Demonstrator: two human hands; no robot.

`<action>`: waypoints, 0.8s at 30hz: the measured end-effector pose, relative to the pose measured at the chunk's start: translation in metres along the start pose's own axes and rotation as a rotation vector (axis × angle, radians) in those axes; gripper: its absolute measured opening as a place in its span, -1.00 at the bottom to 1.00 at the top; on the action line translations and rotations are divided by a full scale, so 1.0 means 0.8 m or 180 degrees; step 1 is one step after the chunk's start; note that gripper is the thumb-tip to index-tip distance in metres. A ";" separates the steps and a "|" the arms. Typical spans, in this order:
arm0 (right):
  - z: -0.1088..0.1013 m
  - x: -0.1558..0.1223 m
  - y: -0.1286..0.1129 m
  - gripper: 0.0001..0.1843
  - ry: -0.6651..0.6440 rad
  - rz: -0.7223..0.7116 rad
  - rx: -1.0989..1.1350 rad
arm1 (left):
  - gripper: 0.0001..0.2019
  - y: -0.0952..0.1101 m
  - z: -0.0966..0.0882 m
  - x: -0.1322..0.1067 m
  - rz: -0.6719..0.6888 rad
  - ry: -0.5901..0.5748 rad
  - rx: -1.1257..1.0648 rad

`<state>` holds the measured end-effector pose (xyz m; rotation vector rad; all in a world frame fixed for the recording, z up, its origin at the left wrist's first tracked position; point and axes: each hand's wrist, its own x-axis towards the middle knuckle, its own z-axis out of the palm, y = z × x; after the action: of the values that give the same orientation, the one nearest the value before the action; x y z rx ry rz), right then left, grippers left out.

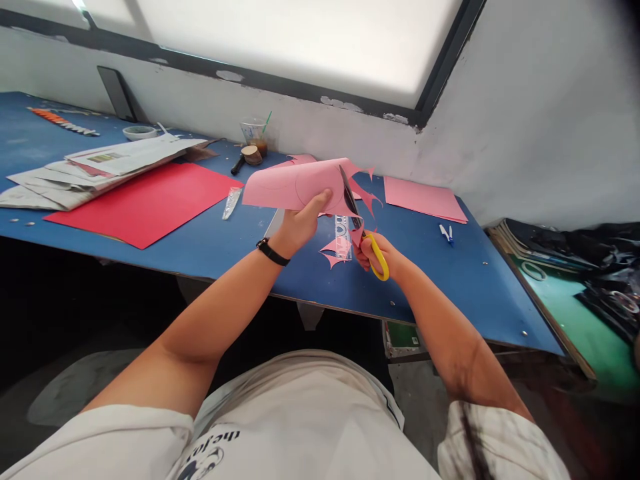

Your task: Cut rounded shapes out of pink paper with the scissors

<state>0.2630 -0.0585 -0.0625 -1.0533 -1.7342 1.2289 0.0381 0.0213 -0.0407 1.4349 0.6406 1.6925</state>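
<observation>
My left hand (300, 223) is closed on the near edge of a pink sheet (295, 185), thumb on top, holding it curved and lifted above the blue tabletop (470, 280), roughly over its middle. My right hand (377, 255) is closed through the yellow handles of the scissors (361, 220), whose dark blades point up and away into the right edge of the sheet; I cannot tell how wide the blades stand. That edge is already cut into pointed, spiky shapes, and a few pink offcuts (334, 252) lie on the tabletop just below my hands, beside a clear ruler (342, 230). To do this cut well, I judge it best to feed the paper into the blades with the left hand instead of steering the scissors, keep the sheet taut near the cutting line so it does not fold, and use the deep part of the blades for the long curves, closing short of the tips so the points stay clean. My thumb sits near the blades, so it should stay back from the line. Further left lie a red sheet (150, 200) and a stack of newspapers (95, 167); to the far right rests another pink sheet (425, 199), with a pen (446, 233) near it.
</observation>
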 end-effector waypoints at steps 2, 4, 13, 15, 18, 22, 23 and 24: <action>-0.001 0.000 0.002 -0.07 -0.0019 0.0012 0.0012 | -0.31 0.003 0.001 -0.001 0.0016 -0.0026 0.0032; -0.001 -0.001 0.002 -0.08 -0.0043 -0.0017 0.0031 | -0.31 0.004 0.002 -0.001 0.0017 -0.0046 0.0086; 0.000 0.000 -0.001 -0.05 -0.0112 -0.0014 0.0029 | -0.28 -0.011 -0.002 0.001 0.0078 0.0024 0.0303; 0.000 0.000 0.000 -0.06 -0.0076 0.0014 0.0026 | -0.26 -0.011 -0.002 0.002 0.0068 0.0007 0.0381; 0.000 -0.002 -0.001 -0.08 -0.0011 0.0049 0.0003 | -0.23 -0.009 -0.001 0.002 0.0040 -0.0055 0.0377; 0.000 -0.004 -0.003 -0.09 -0.0044 0.0031 0.0013 | -0.23 -0.006 0.000 0.002 -0.0014 -0.0072 0.0347; 0.000 -0.004 -0.003 -0.10 -0.0051 0.0024 0.0013 | -0.23 -0.006 -0.001 0.001 -0.0013 -0.0075 0.0343; 0.000 -0.004 -0.003 -0.10 -0.0048 0.0029 0.0006 | -0.23 -0.006 -0.001 0.001 -0.0015 -0.0089 0.0347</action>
<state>0.2639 -0.0617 -0.0606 -1.0544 -1.7412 1.2471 0.0385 0.0247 -0.0442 1.5292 0.7297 1.6529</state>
